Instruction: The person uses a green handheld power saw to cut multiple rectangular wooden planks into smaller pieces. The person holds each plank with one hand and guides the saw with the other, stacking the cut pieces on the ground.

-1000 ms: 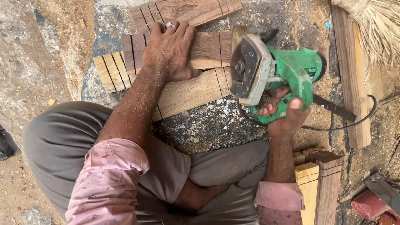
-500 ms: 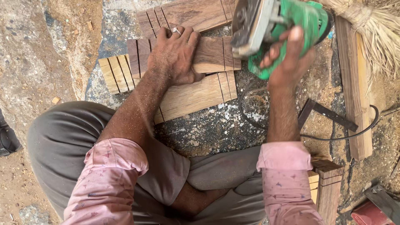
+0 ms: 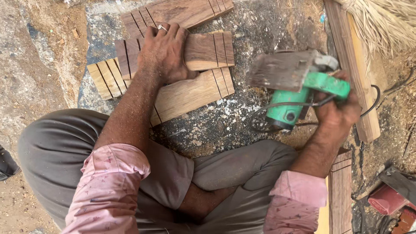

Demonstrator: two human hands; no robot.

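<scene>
I count three short wooden boards on the stone floor [image 3: 242, 112] in front of me, each scored with dark saw cuts near its ends. My left hand [image 3: 164, 54] lies flat, fingers spread, pressing down on the middle board [image 3: 203, 51]; a ring shows on one finger. That board rests across the near board [image 3: 190, 93], the palest of the three, which runs at a slant toward my knee, and the far board [image 3: 182, 11] sits just beyond my fingertips, touching or nearly touching the middle one. My right hand [image 3: 336, 115] is wrapped tight around the handle of one green power saw [image 3: 299, 89], which is tipped on its side, its flat dusty base plate facing up and toward the boards; the saw is held off to the right, apart from all three boards. One black cord [image 3: 264, 115] loops from it across the floor. Further right a long plank [image 3: 353, 73] lies along the floor, beside a bundle of dry straw [image 3: 385, 21] in the corner. By my right knee I see two more wood pieces [image 3: 340, 190] lying side by side, and one red tool [image 3: 388, 199] at the edge, partly cut off. Both my sleeves are pink, my legs folded.
</scene>
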